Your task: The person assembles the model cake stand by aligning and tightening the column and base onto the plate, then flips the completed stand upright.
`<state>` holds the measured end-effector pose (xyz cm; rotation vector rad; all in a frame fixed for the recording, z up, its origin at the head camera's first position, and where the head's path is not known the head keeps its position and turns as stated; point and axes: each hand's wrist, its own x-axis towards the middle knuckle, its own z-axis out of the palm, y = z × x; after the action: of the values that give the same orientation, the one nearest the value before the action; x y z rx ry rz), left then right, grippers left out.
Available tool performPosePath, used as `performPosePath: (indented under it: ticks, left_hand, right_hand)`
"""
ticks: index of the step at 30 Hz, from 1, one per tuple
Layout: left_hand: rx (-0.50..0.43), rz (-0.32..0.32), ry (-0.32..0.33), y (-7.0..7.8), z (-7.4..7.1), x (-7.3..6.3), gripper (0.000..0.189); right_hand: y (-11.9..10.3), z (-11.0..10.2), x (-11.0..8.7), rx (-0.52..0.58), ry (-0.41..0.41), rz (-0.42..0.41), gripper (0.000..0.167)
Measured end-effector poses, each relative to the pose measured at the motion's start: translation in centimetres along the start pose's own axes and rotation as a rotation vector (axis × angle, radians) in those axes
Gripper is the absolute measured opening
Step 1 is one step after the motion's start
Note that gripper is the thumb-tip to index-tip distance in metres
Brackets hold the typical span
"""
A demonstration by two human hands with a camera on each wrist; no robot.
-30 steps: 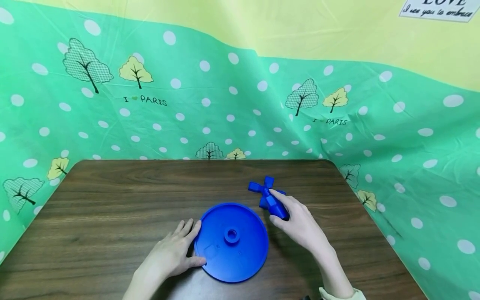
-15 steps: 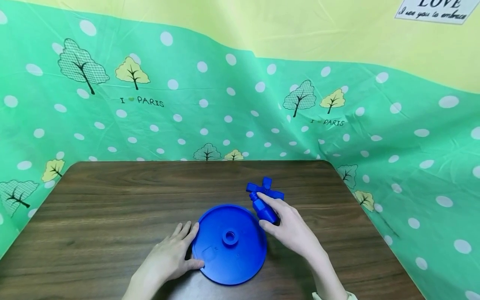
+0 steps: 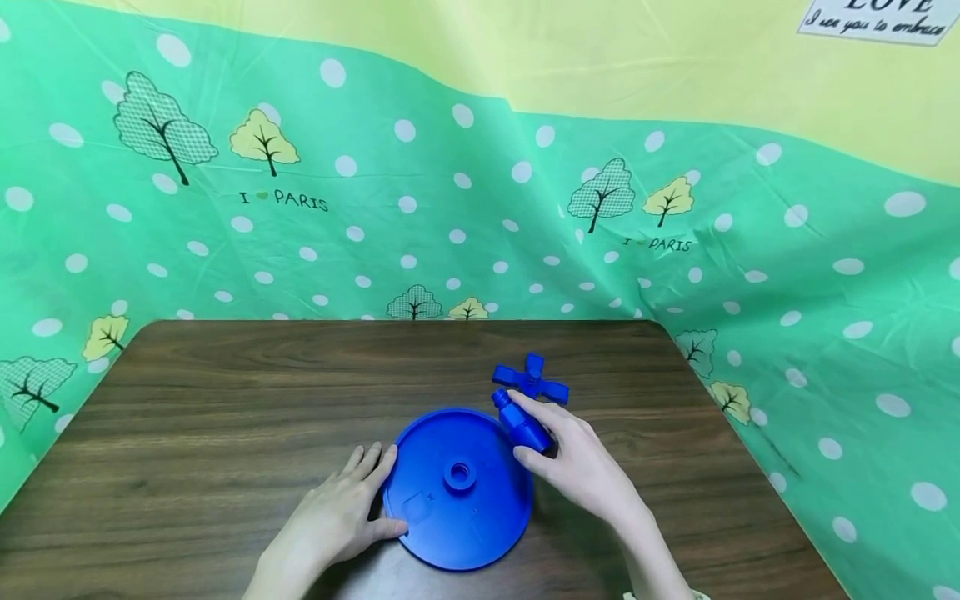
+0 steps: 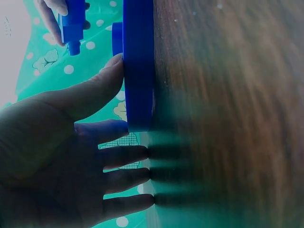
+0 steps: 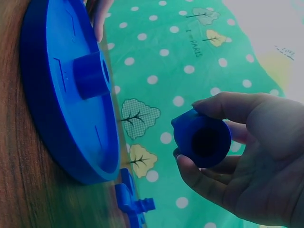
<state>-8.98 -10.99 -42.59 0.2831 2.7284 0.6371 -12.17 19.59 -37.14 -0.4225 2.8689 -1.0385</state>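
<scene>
A round blue plastic base (image 3: 459,533) with a raised hollow socket (image 3: 460,477) in its middle lies on the wooden table. My left hand (image 3: 333,508) rests at its left rim, thumb on the edge and the other fingers straight; the left wrist view shows the thumb touching the rim (image 4: 137,95). My right hand (image 3: 588,458) grips a blue hollow cylindrical piece (image 3: 522,423) with a narrow neck, over the base's upper right edge. Its round open end (image 5: 207,141) faces the right wrist camera. A blue cross-shaped piece (image 3: 531,381) lies just beyond it.
The brown wood-grain table (image 3: 247,400) has rounded far corners. Behind and to the right hangs a green and yellow cloth (image 3: 450,208) with white dots and printed trees.
My right hand has drawn the hollow cylindrical piece away from the cross-shaped piece, left and toward the base. The cross-shaped piece stays on the table. My left hand keeps its place at the rim.
</scene>
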Motion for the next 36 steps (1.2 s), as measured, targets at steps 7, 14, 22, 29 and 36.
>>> performPosePath:
  ticks: [7,14,22,29,36]
  left_hand:
    - [0.009,-0.004,0.002,0.23,0.03,0.02,0.097]
    - [0.002,-0.010,-0.001,0.26,-0.14,0.03,0.097]
    - [0.000,-0.012,-0.011,0.16,-0.17,0.05,0.097]
    - [-0.002,-0.011,-0.009,0.06,-0.09,0.09,0.096]
    - [-0.022,-0.016,-0.039,0.12,0.11,0.20,0.095]
  right_hand:
    - [0.10,0.11,0.07,-0.007,0.008,-0.015,0.066]
    - [-0.13,-0.02,0.29,0.015,-0.002,0.006,0.063]
    - [-0.40,-0.36,0.35,0.053,-0.001,0.053,0.060]
    - [-0.30,-0.75,0.18,0.102,0.043,0.047,0.055]
    - [0.09,-0.82,-0.27,0.148,0.084,0.031,0.044]
